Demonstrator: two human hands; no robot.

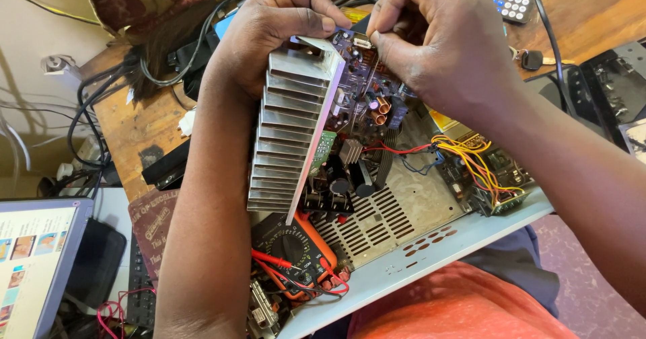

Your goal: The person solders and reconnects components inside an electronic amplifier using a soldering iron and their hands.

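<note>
Over the grey metal chassis (431, 245) resting on the wooden desk (145, 127), the left hand (269, 36) is gripping the finned heatsink (289, 134), fingers curled over its top edge, while the right hand (437, 36) is pinching a thin probe (371, 73) on the circuit board (367, 97), best kept steady and clear of neighbouring parts.

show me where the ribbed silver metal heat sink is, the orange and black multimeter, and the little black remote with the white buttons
Ribbed silver metal heat sink (291, 140): head view, on its middle fins.
Orange and black multimeter (291, 248): head view, on its round black dial.
Small black remote with white buttons (513, 5): head view, on its button grid.
</note>
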